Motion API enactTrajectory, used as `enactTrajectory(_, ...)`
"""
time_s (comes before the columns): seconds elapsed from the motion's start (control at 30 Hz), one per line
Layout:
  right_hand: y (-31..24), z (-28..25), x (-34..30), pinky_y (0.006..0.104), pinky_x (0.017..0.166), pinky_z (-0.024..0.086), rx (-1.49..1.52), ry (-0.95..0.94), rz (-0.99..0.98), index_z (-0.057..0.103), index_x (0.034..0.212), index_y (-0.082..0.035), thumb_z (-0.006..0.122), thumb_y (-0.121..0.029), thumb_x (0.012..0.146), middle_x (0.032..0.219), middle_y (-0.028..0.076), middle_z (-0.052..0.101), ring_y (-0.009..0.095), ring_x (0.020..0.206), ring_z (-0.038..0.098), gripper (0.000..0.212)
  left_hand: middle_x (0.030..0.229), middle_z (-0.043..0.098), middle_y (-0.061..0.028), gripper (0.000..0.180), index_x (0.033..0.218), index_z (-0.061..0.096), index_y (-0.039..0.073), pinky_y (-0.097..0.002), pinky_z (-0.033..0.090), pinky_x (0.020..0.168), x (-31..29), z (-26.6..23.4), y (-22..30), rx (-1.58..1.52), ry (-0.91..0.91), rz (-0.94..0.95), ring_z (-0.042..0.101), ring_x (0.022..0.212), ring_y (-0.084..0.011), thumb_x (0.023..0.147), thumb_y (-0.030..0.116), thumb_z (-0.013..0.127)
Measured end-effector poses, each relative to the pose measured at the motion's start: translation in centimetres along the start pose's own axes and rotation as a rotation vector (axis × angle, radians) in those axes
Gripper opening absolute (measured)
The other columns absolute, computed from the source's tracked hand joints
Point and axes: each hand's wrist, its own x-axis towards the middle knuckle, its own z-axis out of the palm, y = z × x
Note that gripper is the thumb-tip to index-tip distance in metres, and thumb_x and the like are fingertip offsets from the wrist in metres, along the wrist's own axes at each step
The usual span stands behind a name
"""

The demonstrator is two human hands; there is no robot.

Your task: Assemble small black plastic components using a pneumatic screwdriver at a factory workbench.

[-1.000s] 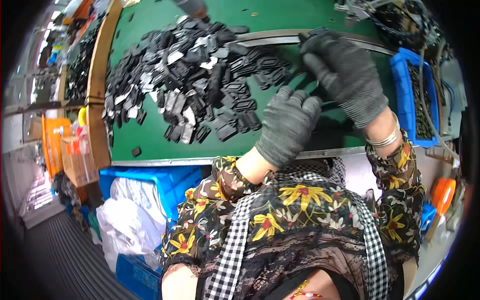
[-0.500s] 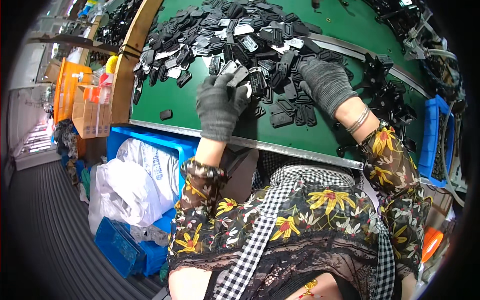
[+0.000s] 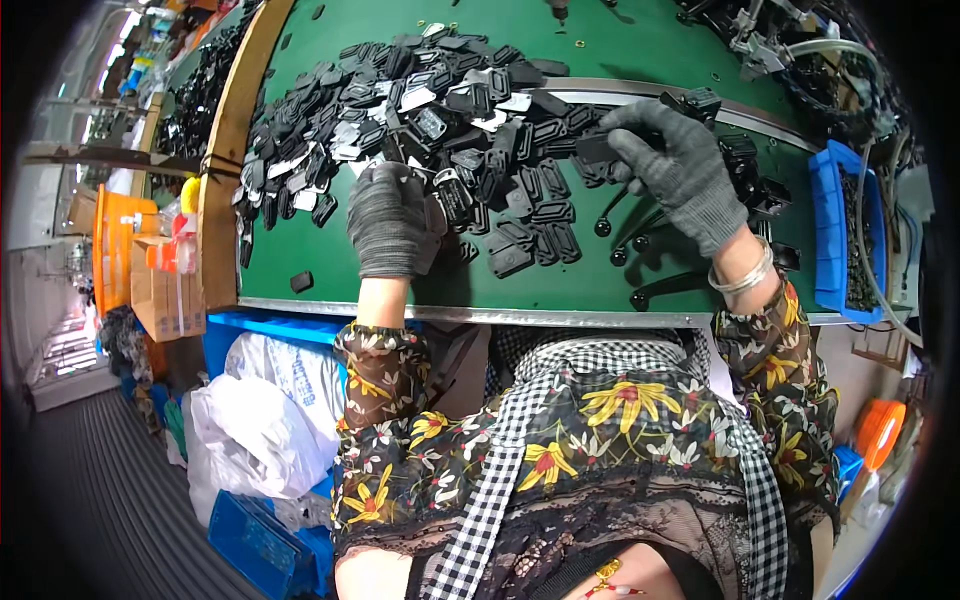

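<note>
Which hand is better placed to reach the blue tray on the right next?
Probably the right hand: it's much nearer that blue tray, though it seems to pinch a dark piece. The left hand is farther off, by the black pile.

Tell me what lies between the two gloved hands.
In the head view, mostly flat black plates lie spread on the green table between the left hand and the right hand.

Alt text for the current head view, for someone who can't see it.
Gray-gloved hands at a green table: the left hand is at the near side of a heap of small, flat, mostly black pieces, the right hand to the heap's right. A blue bin stands farther right.
</note>
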Motion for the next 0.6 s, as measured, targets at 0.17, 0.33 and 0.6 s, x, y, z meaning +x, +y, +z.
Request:
enactTrajectory(0.17,-0.2,-1.1,-2.3,0.0195,0.058,0.051,-0.068,0.030,0.041,0.066,0.110,-0.005,0.064,-0.014,0.095,0.084,0.001,0.065,0.006,0.068,0.061,0.017,0.098,0.070,-0.0186,0.031,0.111,0.065,0.005,-0.0410,0.054,0.082,-1.6,1.2,-4.3,-0.142,0.043,-0.255,0.068,0.091,-0.0338,0.085,0.019,0.073)
enactTrajectory(0.33,1.2,-3.0,-4.2,0.0199,0.059,0.051,-0.077,0.100,0.111,0.067,0.110,-0.006,0.063,-0.014,0.095,0.088,0.001,0.067,0.006,0.069,0.062,0.018,0.094,0.070,-0.0165,0.016,0.100,0.070,0.007,-0.0394,0.054,0.081,0.2,3.8,-4.6,-0.305,0.025,-0.205,0.068,0.086,-0.0319,0.085,0.010,0.070)
enactTrajectory(0.6,-0.8,-1.4,-2.9,0.0213,0.060,0.054,0.262,-0.087,0.074,0.067,0.115,-0.003,0.064,-0.024,0.096,0.088,0.006,0.069,0.010,0.071,0.067,0.028,0.092,0.059,-0.0043,0.027,0.115,0.068,0.003,-0.0246,0.049,0.076,1.7,-5.6,12.3,-1.213,-0.253,0.102,0.057,0.083,-0.0128,0.090,-0.005,0.059)
